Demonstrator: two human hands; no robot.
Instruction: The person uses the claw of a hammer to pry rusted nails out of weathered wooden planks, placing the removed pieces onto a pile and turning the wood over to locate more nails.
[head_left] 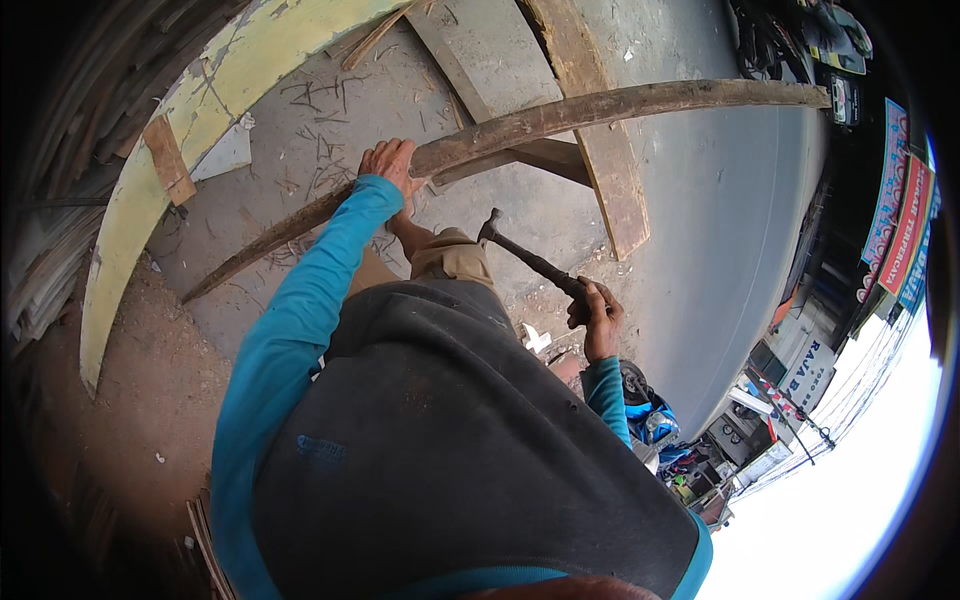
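A long brown wooden beam (560, 117) runs across in front of me, bent by the lens. My left hand (392, 168) is wrapped over this beam near its middle. In my right hand (597, 318) is a hammer (540, 264), gripped by the lower handle, its head pointing up and to the left, apart from the beam. Below the beam lie a wide board (612, 190) and a grey plank (480, 55). Scattered nails or thin splinters (318, 95) lie on the ground by my left hand.
A yellow peeling board (125, 240) curves along the left, with a small wood block (168, 160) against it. Stacked timber (60, 150) stands farther left. To the right runs a road (720, 220), with a blue motorbike (655, 422) parked near my right arm and shop signs beyond.
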